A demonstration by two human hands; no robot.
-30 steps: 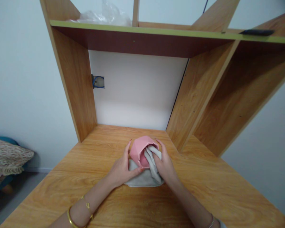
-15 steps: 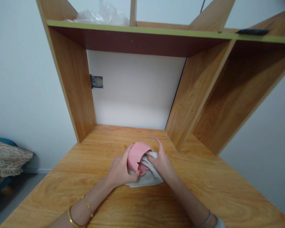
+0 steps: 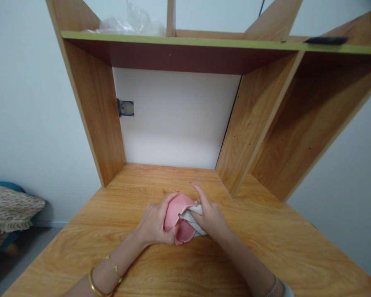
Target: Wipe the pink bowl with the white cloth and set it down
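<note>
clasping pink container (image 3: 177,207): left fingers (image 3: 169,198) | right fingers (image 3: 203,196) part-open, holding cloth (image 3: 191,216) | plastic (image 3: 132,25) on shelf (image 3: 204,41)

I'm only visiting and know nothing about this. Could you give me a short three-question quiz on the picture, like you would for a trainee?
1. True or false: the left hand holds the pink bowl upright, its opening facing straight up.
2. The right hand holds: (a) a wooden spoon, (b) a grey cloth, (c) a black pen.
3. Fill in: crumpled clear ____ lies on the left part of the shelf.

Key:
1. False; it is tipped.
2. b
3. plastic
</note>
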